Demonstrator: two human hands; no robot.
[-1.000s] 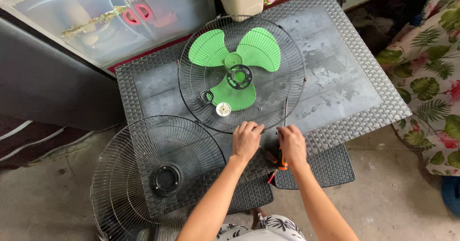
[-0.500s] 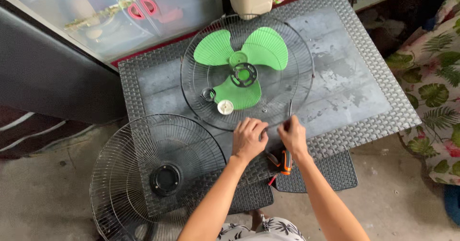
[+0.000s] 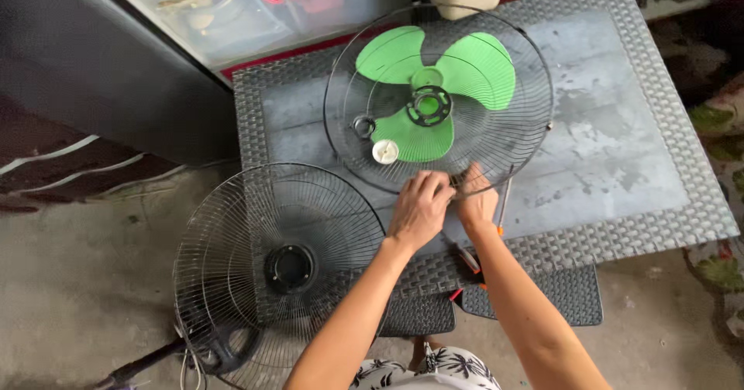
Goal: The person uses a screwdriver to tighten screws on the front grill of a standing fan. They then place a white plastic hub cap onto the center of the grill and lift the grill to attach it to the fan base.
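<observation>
Two bare hands meet at the near edge of a round wire guard that lies flat on a grey table. The guard sits in the middle of the table, a little toward the far side. Its near rim is right under the fingers, so the guard stretches away from the hands, toward the far end of the table.

The left hand has its fingers curled down on the rim. They look bent around the wire, but the grip itself is hidden under the knuckles, so I cannot tell how tight it is. The right hand is touching the same bit of rim, just beside the left hand. Its fingers are pinched close together on the wire. Both hands are about as near to the rim as each other.

Inside the guard lies a green blade with three wings. A black ring sits on its middle. A white cap and a small dark ring lie near it, on the left part of the guard.

A thin screwdriver lies on the table just right of the right hand. Its long line runs toward the person and away. Orange tool handles peek out under the right wrist.

A second guard leans by the table on the left, well apart from the hands.
</observation>
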